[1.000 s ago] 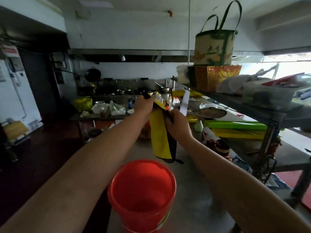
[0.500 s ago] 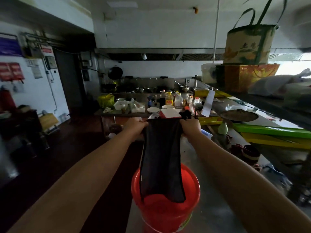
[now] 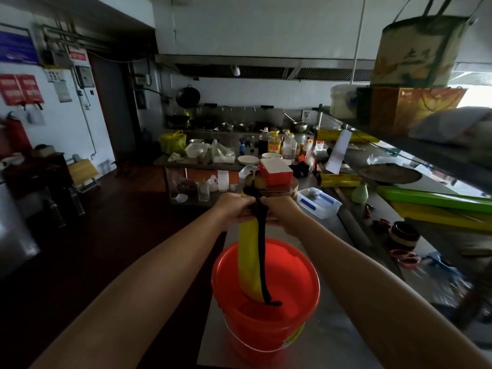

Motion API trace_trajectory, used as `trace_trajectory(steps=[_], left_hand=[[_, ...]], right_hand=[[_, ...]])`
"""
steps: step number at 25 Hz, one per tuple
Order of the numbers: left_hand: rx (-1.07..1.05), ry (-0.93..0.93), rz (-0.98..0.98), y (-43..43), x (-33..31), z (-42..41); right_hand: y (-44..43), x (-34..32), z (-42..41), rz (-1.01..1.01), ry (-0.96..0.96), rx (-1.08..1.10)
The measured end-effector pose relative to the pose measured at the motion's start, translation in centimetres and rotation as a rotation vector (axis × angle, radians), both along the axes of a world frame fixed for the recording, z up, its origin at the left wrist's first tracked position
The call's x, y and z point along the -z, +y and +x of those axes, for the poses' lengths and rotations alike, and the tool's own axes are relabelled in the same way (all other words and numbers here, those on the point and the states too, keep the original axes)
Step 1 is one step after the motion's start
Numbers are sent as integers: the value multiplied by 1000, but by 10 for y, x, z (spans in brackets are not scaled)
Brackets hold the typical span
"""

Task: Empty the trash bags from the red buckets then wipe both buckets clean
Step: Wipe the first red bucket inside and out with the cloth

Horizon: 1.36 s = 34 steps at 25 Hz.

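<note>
Left hand (image 3: 233, 209) and right hand (image 3: 282, 212) both grip the top of the yellow-and-black cloth (image 3: 248, 262). Its long axis hangs vertically below them into the red plastic bucket (image 3: 253, 334) at the left edge of the steel counter (image 3: 335, 339).

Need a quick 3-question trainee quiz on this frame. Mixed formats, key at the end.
1. True or false: the yellow-and-black cloth is held by the right hand alone.
2. Where does the cloth's lower end hang? A) inside the red bucket B) on the floor C) over the upper shelf
3. Short answer: what surface does the red bucket stand on?

Key
1. False: the left hand grips it too. Both hands bunch it at the top.
2. A
3. The steel counter
</note>
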State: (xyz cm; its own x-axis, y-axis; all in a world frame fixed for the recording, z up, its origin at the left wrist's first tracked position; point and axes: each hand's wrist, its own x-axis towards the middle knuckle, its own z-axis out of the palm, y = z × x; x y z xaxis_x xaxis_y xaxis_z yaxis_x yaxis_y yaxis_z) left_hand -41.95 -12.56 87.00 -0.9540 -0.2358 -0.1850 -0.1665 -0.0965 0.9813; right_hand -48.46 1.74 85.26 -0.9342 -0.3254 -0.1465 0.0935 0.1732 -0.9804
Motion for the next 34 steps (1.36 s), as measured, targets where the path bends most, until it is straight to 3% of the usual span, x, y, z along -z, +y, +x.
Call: trace_trajectory(steps=[3, 6, 11, 15, 20, 25, 29, 34], left_hand=[[66, -50, -20, -3, -3, 3], [131, -60, -67, -8, -8, 3], [1, 192, -668, -21, -8, -4], [135, 381, -1003, -17, -23, -19], [294, 404, -860, 22, -72, -37], [241, 443, -615, 59, -90, -48], [240, 401, -258, 109, -81, -63], [256, 251, -67, 149, -75, -78]], right_hand=[[9, -1, 0, 0, 38, -152], [14, -3, 3, 117, 289, -193], [27, -19, -4, 199, 382, -46], [57, -53, -14, 176, 352, -53], [101, -107, -24, 162, 465, 36], [150, -124, -33, 269, 511, 99], [189, -109, -29, 116, 443, 162], [224, -48, -26, -134, 142, 97]])
